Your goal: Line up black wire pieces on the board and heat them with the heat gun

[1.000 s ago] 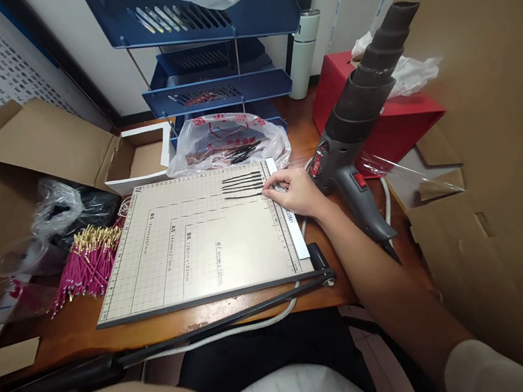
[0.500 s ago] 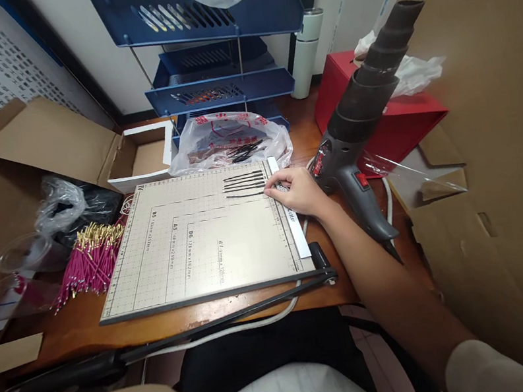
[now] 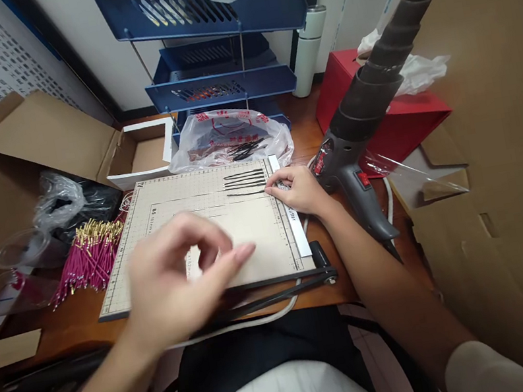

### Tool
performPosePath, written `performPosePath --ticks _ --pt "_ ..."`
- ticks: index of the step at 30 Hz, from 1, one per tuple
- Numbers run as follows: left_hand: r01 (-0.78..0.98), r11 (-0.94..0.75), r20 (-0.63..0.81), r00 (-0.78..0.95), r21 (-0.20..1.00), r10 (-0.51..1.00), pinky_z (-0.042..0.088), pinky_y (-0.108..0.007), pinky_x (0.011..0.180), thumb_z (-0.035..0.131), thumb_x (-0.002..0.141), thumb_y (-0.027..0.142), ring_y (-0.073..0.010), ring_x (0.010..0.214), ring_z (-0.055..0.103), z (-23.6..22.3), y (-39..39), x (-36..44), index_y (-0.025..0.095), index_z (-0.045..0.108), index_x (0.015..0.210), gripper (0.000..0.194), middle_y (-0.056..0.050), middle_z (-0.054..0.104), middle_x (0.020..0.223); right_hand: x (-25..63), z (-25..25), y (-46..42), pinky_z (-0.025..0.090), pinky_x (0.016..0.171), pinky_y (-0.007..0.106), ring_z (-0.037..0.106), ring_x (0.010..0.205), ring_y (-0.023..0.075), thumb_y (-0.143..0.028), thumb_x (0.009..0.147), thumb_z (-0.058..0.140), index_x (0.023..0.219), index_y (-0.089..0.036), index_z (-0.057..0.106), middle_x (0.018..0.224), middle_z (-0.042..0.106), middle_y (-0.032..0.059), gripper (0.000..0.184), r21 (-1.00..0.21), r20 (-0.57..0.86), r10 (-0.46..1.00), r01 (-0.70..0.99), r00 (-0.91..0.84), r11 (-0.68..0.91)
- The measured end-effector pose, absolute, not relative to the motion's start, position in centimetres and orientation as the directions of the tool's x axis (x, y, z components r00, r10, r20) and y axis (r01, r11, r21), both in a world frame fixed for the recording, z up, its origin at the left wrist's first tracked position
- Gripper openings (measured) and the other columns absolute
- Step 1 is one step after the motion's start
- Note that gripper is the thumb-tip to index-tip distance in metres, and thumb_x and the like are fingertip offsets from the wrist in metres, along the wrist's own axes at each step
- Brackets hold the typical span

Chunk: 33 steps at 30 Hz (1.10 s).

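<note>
One blurred left hand [image 3: 166, 299], half spread, partly hides cutter [image 3: 262, 232]; right hand [image 3: 299, 191] pinches strip [image 3: 246, 193].

I see black strips [image 3: 254, 185] on a cream board [image 3: 257, 230] printed with a dark grid; at left, magenta sticks [image 3: 86, 262] with gold tips [image 3: 99, 230]; far side, dark blue trays [image 3: 267, 81]; at right, a red box [image 3: 414, 130] and a dark grey heat gun [image 3: 355, 197].

"B5" and a partial "182mm" on the board [image 3: 256, 223], "utter" on the strip [image 3: 301, 237] along its right edge
</note>
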<state>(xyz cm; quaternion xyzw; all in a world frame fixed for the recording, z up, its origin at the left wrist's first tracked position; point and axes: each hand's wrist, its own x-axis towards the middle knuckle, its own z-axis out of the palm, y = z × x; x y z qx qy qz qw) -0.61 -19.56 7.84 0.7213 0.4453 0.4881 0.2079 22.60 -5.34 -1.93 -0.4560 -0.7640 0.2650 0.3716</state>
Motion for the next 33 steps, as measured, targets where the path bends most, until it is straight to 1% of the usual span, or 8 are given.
performPosePath --ticks 2,4,9,12,17,23,28,33 --pt "0.497 -0.432 0.413 0.155 0.753 0.898 0.047 -0.027 0.052 0.085 0.086 0.039 -0.0136 0.058 0.063 6.6 -16.5 -1.0 0.02 0.068 0.071 0.029 -0.002 0.076 0.074 22.6 -2.0 -5.3 0.036 0.064 0.029 0.043 0.061 0.0119 -0.024 0.081 0.072 0.082 -0.016 0.083 0.066 0.067 0.0009 0.014 -0.747 0.318 0.899 0.504 -0.301 0.434" --pt "0.533 -0.424 0.39 0.181 0.732 0.903 0.048 -0.029 0.057 0.084 0.087 0.043 -0.0161 0.063 0.066 5.2 -12.9 -1.4 0.019 0.071 0.074 0.03 -0.004 0.079 0.077 22.7 -2.0 -5.3 0.035 0.063 0.029 0.043 0.06 0.0119 -0.026 0.082 0.073 0.083 -0.016 0.083 0.065 0.065 0.0006 0.014 -0.747 0.32 0.9 0.505 -0.296 0.432" --pt "0.689 -0.532 0.468 0.307 0.491 0.829 0.04 -0.033 0.063 0.071 0.097 0.038 -0.0165 0.064 0.062 2.3 -5.7 -1.1 0.019 0.077 0.085 0.023 -0.004 0.077 0.076 23.0 -2.0 -5.3 0.033 0.062 0.03 0.04 0.058 0.0113 -0.028 0.084 0.071 0.084 -0.016 0.083 0.063 0.061 -0.0006 0.017 -0.733 0.357 0.893 0.51 -0.275 0.45" --pt "0.736 -0.574 0.491 0.374 0.36 0.787 0.04 -0.036 0.069 0.057 0.105 0.037 -0.0196 0.071 0.06 1.5 -4.2 -0.4 0.019 0.08 0.09 0.032 -0.006 0.078 0.082 23.2 -2.0 -5.3 0.03 0.061 0.03 0.036 0.055 0.0104 -0.027 0.085 0.07 0.083 -0.016 0.082 0.058 0.053 -0.0035 0.016 -0.735 0.36 0.893 0.507 -0.27 0.45" --pt "0.682 -0.688 0.535 0.496 0.248 0.684 0.043 -0.042 0.086 0.068 0.099 0.041 -0.0258 0.092 0.057 0.8 -4.2 -0.1 0.021 0.083 0.106 0.027 -0.008 0.081 0.104 23.3 -1.8 -5.2 0.027 0.059 0.03 0.032 0.054 0.0101 -0.027 0.085 0.07 0.083 -0.017 0.081 0.055 0.044 -0.0058 0.015 -0.724 0.404 0.873 0.489 -0.272 0.487" --pt "0.659 -0.713 0.496 0.548 0.241 0.674 0.039 -0.045 0.086 0.069 0.1 0.04 -0.0278 0.095 0.053 0.5 -4.5 -0.6 0.024 0.086 0.105 0.024 -0.007 0.081 0.096 23.5 -2.2 -5.2 0.025 0.057 0.03 0.029 0.052 0.01 -0.031 0.088 0.071 0.088 -0.018 0.08 0.053 0.035 -0.0076 0.016 -0.752 0.414 0.881 0.459 -0.228 0.472" --pt "0.623 -0.739 0.543 0.539 0.256 0.644 0.04 -0.043 0.082 0.068 0.101 0.037 -0.0257 0.089 0.051 0.1 -4.3 -0.8 0.025 0.087 0.099 0.022 -0.006 0.08 0.087 23.5 -2.3 -5.1 0.035 0.061 0.031 0.04 0.057 0.0122 -0.029 0.088 0.071 0.088 -0.02 0.078 0.064 0.053 -0.003 0.011 -0.721 0.474 0.848 0.449 -0.237 0.528" --pt "0.589 -0.762 0.536 0.565 0.271 0.627 0.04 -0.041 0.079 0.07 0.101 0.036 -0.0244 0.084 0.051 -0.2 -4.4 -0.8 0.025 0.086 0.095 0.021 -0.006 0.08 0.085 23.4 -2.1 -5.1 0.053 0.082 0.038 0.066 0.093 0.0231 -0.031 0.082 0.081 0.108 -0.023 0.079 0.109 0.073 0.0081 0.027 -0.634 0.596 0.757 0.422 -0.267 0.648"
